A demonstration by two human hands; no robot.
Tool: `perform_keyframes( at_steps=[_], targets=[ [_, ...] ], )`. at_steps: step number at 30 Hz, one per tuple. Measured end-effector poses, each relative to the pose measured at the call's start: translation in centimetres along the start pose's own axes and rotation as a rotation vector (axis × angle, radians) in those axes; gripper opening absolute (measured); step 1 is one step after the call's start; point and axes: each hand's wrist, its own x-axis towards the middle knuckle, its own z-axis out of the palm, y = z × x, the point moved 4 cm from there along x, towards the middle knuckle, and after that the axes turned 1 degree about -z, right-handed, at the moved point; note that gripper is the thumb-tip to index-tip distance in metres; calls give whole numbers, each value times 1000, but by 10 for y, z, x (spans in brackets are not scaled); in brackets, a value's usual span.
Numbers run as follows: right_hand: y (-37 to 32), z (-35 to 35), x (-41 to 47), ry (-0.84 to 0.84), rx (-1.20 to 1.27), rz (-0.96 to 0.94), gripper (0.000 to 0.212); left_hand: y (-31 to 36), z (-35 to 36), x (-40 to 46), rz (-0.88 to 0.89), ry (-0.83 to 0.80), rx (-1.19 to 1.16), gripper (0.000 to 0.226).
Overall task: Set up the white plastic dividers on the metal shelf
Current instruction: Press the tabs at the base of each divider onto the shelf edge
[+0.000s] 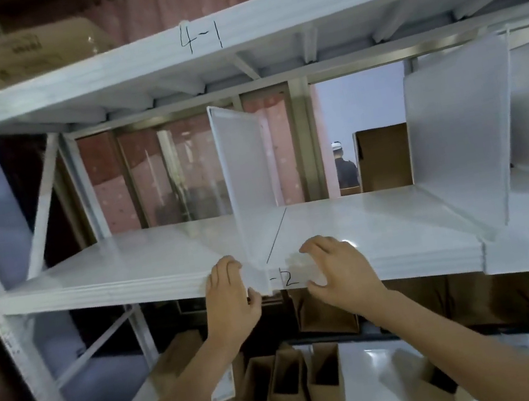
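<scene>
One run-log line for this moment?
left hand: grips divider foot at shelf lip | right hand: same | divider: upright | second divider: standing right

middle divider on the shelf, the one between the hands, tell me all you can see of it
The middle divider is a thin, frosted, see-through white plastic panel with a raised rim and rounded top corners. It stands upright on the shelf, running front to back beside a seam in the deck. Its front foot wraps over the shelf's front lip, partly covering a handwritten label. The left hand grips the foot from the left, the right hand from the right. Its top stops short of the shelf above.
</scene>
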Motion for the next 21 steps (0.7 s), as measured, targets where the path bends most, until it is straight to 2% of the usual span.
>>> perform_keyframes(
  at_steps=[3,5,11,16,21],
  targets=[
    [-20,32,14,-112,-42,-103,68,-16,11,0,18,-110,24,67],
    [-29,48,22,-129,-56,-148,72,-22,15,-1,68,-134,24,73],
    [-36,67,32,8,-115,-167,72,-30,15,11,168,-153,110,77],
    [-34,80,37,114,-187,-192,77,-41,27,17,238,-50,108,79],
    [-35,93,41,272,-220,-148,56,-53,34,25,427,134,78,74]
  ],
)
